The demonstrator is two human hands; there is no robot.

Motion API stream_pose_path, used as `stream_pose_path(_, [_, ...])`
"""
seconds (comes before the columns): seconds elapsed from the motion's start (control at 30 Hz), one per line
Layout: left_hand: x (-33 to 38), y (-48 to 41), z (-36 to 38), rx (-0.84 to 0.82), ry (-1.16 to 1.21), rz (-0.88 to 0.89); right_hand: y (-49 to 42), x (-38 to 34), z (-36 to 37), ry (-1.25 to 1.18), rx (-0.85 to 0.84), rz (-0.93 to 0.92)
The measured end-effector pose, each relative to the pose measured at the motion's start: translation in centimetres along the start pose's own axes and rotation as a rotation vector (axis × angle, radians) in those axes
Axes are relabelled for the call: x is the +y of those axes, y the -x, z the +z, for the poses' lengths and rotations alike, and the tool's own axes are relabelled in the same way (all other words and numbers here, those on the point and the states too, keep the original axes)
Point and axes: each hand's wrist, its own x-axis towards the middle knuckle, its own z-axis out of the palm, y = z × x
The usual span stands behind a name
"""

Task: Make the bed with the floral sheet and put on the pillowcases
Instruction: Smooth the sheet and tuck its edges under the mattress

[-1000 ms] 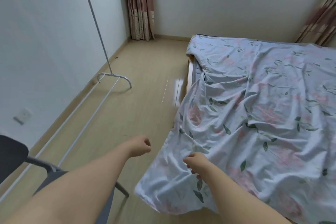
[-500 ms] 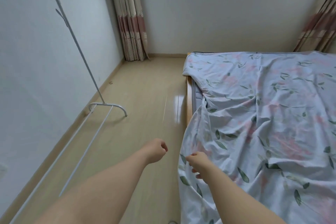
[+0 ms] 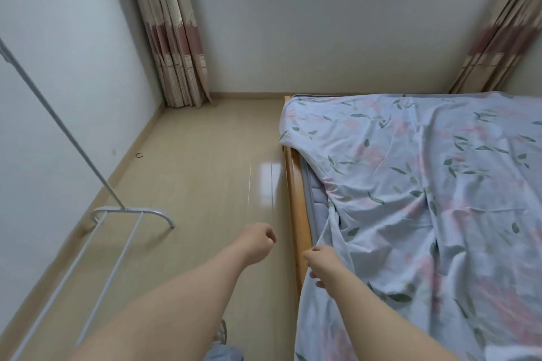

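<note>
One wrinkled pale-blue floral sheet [image 3: 425, 184] drapes the bed [image 3: 294, 208]; beside the bed, right hand [image 3: 322, 261] pinches it, left hand [image 3: 258, 242] curls empty.

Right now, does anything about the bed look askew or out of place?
The floral sheet lies crooked and wrinkled: its aisle-side edge cuts diagonally inward, baring the grey mattress and wooden bed frame. A dark ring lies on the floor.

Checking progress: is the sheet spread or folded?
Spread, but wrinkled and untucked: the sheet lies open across the mattress, whose left side shows bare midway.
</note>
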Motion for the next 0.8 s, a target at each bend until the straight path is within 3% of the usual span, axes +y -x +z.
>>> stream_pose_path(0.37, [-3.0, -21.0, -16.2, -0.027, -0.002, 0.073, -15.7, -19.4, 4.2, -0.15, 0.064, 0.006])
stream_pose_path(0.8, [4.3, -49.0, -22.0, -0.19, -0.077, 0.055, -39.6, -30.9, -1.8, -0.48, 0.141, 0.292])
